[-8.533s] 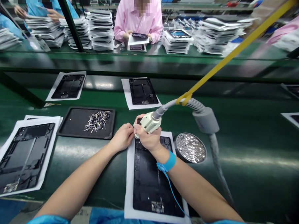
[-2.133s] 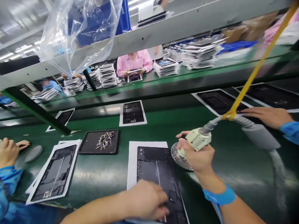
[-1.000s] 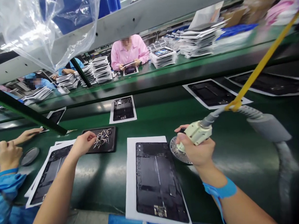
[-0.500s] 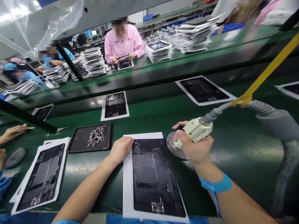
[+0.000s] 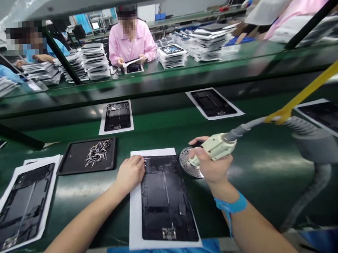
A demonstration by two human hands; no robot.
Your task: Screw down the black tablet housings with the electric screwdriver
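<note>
A black tablet housing (image 5: 166, 201) lies inner side up on white paper (image 5: 136, 217) before me. My left hand (image 5: 131, 171) rests by its upper left edge, fingers together and curled against the rim. On the other side my right hand (image 5: 215, 165) is wrapped around a cream-coloured handheld tool (image 5: 219, 148), its thumb along the body. A round perforated metal disc (image 5: 187, 163) shows below the tool's front end; whether it is joined to the tool I cannot tell. A grey cable (image 5: 247, 126) runs from the tool's rear to a yellow strap (image 5: 302, 94).
A black tray (image 5: 72, 157) of small loose metal pieces (image 5: 98, 152) sits at the left. More housings on paper lie at left (image 5: 25, 207), at the back (image 5: 118, 115) and back right (image 5: 212, 102). A grey hose (image 5: 303, 195) hangs at right. A person in pink (image 5: 133, 40) works opposite.
The view has shifted, so most things appear further left. A neighbour's hands at the left have left the view. My left fingers sit slightly lower along the housing's edge; my right grip is unchanged.
</note>
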